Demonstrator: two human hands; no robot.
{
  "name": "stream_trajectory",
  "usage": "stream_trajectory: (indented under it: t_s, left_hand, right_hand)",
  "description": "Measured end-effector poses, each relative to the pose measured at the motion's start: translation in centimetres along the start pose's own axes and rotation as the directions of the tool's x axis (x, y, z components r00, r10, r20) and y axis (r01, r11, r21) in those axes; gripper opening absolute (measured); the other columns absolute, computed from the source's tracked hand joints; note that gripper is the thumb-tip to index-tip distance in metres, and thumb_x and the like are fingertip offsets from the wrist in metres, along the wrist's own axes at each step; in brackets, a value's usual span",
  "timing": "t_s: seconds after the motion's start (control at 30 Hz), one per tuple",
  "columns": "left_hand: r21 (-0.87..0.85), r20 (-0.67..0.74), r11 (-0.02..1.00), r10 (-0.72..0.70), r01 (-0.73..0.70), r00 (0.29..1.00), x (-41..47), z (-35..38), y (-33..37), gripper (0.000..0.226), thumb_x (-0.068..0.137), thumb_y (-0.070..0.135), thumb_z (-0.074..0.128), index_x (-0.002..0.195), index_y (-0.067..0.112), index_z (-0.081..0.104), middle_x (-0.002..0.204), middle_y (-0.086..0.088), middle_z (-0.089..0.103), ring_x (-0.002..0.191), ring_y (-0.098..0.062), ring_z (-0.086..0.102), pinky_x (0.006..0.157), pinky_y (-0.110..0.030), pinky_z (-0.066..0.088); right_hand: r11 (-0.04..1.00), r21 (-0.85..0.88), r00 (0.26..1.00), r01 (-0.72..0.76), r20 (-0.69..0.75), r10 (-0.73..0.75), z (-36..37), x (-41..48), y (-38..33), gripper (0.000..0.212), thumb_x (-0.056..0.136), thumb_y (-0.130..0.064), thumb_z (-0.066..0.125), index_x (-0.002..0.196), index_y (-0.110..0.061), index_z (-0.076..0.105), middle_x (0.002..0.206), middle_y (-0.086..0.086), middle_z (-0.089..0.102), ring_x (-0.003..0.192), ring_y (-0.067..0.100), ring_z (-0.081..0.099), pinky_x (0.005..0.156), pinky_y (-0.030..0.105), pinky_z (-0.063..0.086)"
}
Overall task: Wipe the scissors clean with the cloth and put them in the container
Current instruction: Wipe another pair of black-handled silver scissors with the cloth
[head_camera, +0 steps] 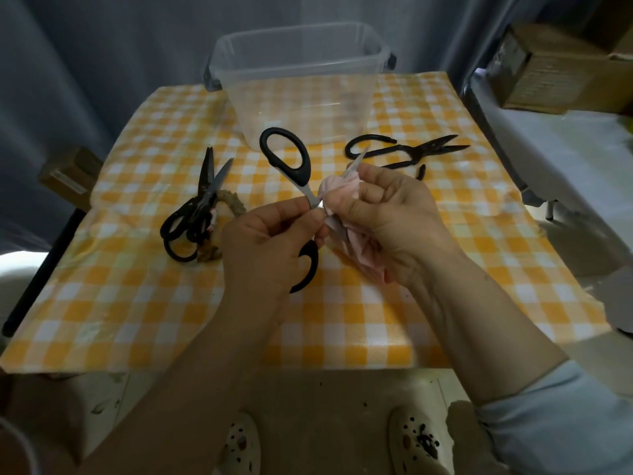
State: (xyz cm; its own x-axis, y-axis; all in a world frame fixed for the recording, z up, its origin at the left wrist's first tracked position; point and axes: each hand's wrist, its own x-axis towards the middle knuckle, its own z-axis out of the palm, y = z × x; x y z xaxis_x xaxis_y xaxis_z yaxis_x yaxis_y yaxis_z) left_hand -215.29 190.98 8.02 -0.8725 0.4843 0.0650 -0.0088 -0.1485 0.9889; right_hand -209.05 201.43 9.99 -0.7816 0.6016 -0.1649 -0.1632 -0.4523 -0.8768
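Scissors (303, 173) up in both hands, over middle of table (137, 303). Black handles spread wide, one loop high, other below my left hand (263, 241), which pinches them near pivot. My right hand (387, 217) clutches pink cloth (339, 193) bunched round blade, silver tip poking out. Yellow-white check covering. Clear container (301, 84) at far edge. Black scissors (202, 200) lying left, dark shears (411, 152) right. Grey curtain (102, 46) behind.

**Open scissors, one blade bundled in pink cloth, before a clear container**

The black-handled scissors (285, 159) are held spread wide above the table, one loop raised toward the container, the other hanging low. The pink cloth (339, 195) is bunched round one blade, whose grey tip pokes out. The clear plastic container (298, 84) stands upright and lidless at the table's far edge. Overlapping black scissors (205, 197) lie flat at left, dark iron shears (428, 150) at right.
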Motion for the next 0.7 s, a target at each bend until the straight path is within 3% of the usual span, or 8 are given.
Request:
stream_trajectory:
  t_s: [0.13, 0.27, 0.4, 0.53, 0.7]
  left_hand:
    - [0.057, 0.025, 0.997, 0.042, -0.044, 0.999, -0.1, 0.14, -0.03, 0.024, 0.081, 0.002, 0.068, 0.075, 0.025, 0.071, 0.061, 0.001, 0.069, 0.063, -0.016, 0.066, 0.068, -0.024, 0.056]
    - [0.06, 0.031, 0.997, 0.039, -0.04, 0.999, -0.17, 0.45, -0.17, 0.021, 0.081, 0.003, 0.068, 0.081, 0.024, 0.069, 0.063, 0.003, 0.07, 0.065, -0.015, 0.068, 0.072, -0.028, 0.057]
    - [0.012, 0.034, 1.0, 0.006, -0.007, 0.999, -0.2, 0.61, 0.02, 0.019, 0.082, -0.002, 0.066, 0.081, 0.017, 0.069, 0.06, 0.002, 0.069, 0.061, -0.013, 0.066, 0.065, -0.021, 0.054]
    - [0.014, 0.013, 1.0, 0.019, -0.019, 1.0, 0.03, 0.12, 0.11, 0.023, 0.082, -0.002, 0.066, 0.076, 0.02, 0.07, 0.057, 0.002, 0.067, 0.059, -0.014, 0.064, 0.065, -0.022, 0.055]
    - [0.062, 0.034, 0.998, 0.022, -0.024, 0.999, -0.04, 0.13, -0.15, 0.016, 0.082, 0.003, 0.067, 0.085, 0.019, 0.071, 0.062, 0.002, 0.069, 0.064, -0.013, 0.066, 0.067, -0.028, 0.057]
  right_hand:
    - [0.999, 0.023, 0.999, 0.039, -0.022, -0.039, -0.19, -0.06, -0.28, 0.059, 0.079, 0.013, 0.063, 0.133, -0.001, 0.044, 0.071, 0.007, 0.072, 0.06, 0.017, 0.069, 0.048, 0.026, 0.053]
    - [0.996, 0.032, 0.995, 0.085, -0.057, -0.083, -0.54, -0.02, -0.74, 0.057, 0.079, 0.007, 0.067, 0.131, -0.004, 0.045, 0.076, 0.01, 0.073, 0.061, 0.018, 0.069, 0.052, 0.032, 0.056]
    - [0.991, 0.034, 0.989, 0.126, -0.087, -0.123, -0.89, 0.46, -0.7, 0.052, 0.081, 0.006, 0.065, 0.129, 0.0, 0.047, 0.079, 0.011, 0.073, 0.072, 0.021, 0.072, 0.061, 0.031, 0.058]
    - [0.998, -0.053, 0.999, 0.037, 0.022, -0.036, -0.51, 0.06, 0.03, 0.053, 0.079, 0.009, 0.067, 0.128, 0.004, 0.049, 0.09, 0.015, 0.072, 0.066, 0.022, 0.07, 0.057, 0.032, 0.057]
    - [0.993, -0.056, 0.995, 0.101, -0.022, -0.102, -0.5, -0.15, -0.24, 0.052, 0.075, 0.011, 0.068, 0.124, 0.001, 0.052, 0.075, 0.01, 0.073, 0.064, 0.022, 0.07, 0.059, 0.034, 0.059]
